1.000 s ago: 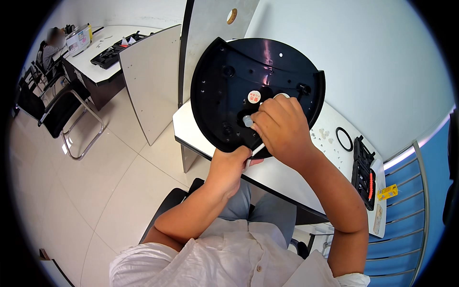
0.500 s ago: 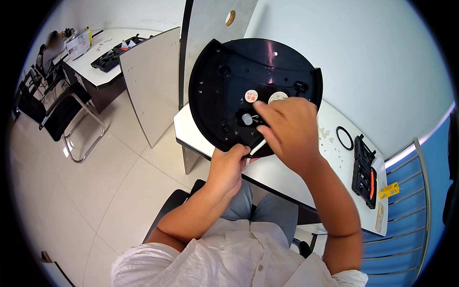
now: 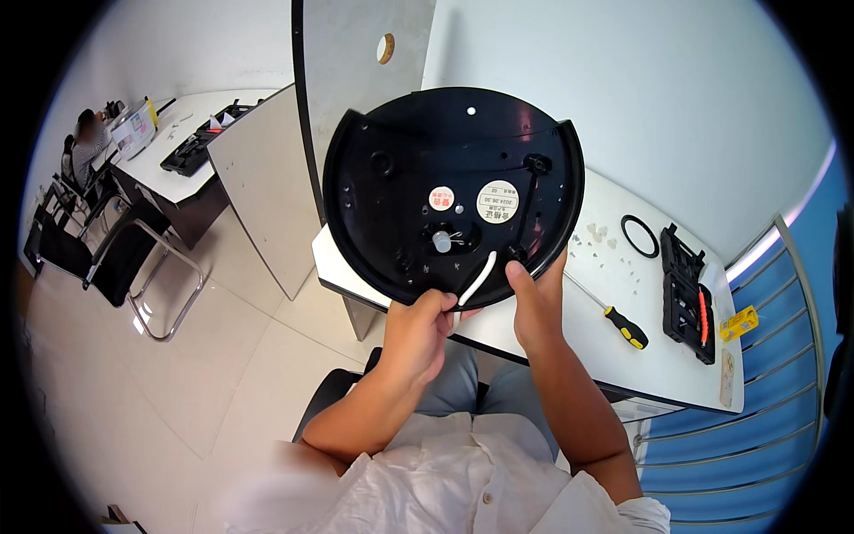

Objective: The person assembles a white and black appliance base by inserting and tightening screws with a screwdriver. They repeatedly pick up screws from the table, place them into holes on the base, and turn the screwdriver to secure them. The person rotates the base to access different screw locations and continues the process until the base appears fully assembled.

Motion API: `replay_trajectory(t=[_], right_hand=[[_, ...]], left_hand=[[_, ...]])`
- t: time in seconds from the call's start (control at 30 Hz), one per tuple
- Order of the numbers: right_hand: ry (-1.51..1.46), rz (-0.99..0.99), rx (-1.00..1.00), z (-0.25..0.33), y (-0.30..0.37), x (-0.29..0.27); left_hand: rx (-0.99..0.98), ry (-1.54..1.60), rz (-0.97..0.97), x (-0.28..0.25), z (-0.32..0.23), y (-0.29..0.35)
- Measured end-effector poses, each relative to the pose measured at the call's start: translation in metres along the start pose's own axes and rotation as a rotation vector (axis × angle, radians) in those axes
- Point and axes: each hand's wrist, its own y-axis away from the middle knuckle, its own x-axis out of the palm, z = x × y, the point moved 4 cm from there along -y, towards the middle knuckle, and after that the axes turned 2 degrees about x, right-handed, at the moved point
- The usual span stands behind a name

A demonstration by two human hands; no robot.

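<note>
Tilted up above the table, a round black plastic housing (image 3: pixel 365 214) faces me with its hollow side. Two round stickers and a short grey metal shaft (image 3: pixel 441 241) show inside it, thin wire ends beside the shaft. My left hand (image 3: pixel 416 336) is closed on the lower rim, thumb inside, beside a white cable (image 3: pixel 481 276) that runs up into the housing. At the lower right rim my right hand (image 3: pixel 540 307) grips with its thumb on the inner face; its other fingers are hidden behind. A yellow-and-black screwdriver (image 3: pixel 628 328) lies on the table.
The white table (image 3: pixel 676 383) also bears a black ring (image 3: pixel 656 246), small loose pieces (image 3: pixel 612 242), an open black tool case (image 3: pixel 678 303) and a yellow packet (image 3: pixel 738 323). Metal rails (image 3: pixel 805 285) stand at right. Left are a partition (image 3: pixel 258 187), a chair (image 3: pixel 133 254) and another person (image 3: pixel 86 151).
My right hand has left the middle of the housing, near the shaft, and now holds its lower right rim. The housing appears lower and further left; the screwdriver has come into sight.
</note>
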Motion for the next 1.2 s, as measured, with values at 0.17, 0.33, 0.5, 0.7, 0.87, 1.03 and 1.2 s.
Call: replay_trajectory(t=[0.17, 0.33, 0.5, 0.7, 0.87, 1.03, 1.2], right_hand=[[0.041, -0.017, -0.054, 0.005, 0.008, -0.001], [0.077, -0.053, -0.117, -0.002, 0.017, -0.008], [-0.022, -0.206, -0.086, -0.013, 0.026, -0.017], [-0.118, -0.311, -0.091, -0.012, 0.026, -0.013], [-0.085, -0.303, -0.124, -0.006, 0.023, -0.002], [-0.045, -0.308, -0.154, -0.001, 0.019, 0.002], [-0.038, -0.335, -0.155, 0.003, 0.017, 0.003]], left_hand=[[-0.036, 0.011, 0.030, -0.004, 0.008, -0.003], [-0.104, -0.069, -0.038, -0.019, 0.025, -0.005], [0.040, -0.160, -0.061, -0.008, 0.030, -0.001], [0.519, -0.424, 0.049, -0.009, 0.019, -0.016], [0.963, -0.663, -0.004, -0.010, 0.000, -0.015], [1.054, -0.559, 0.077, 0.007, -0.036, -0.007], [1.141, -1.293, 0.047, 0.030, -0.067, -0.001]])
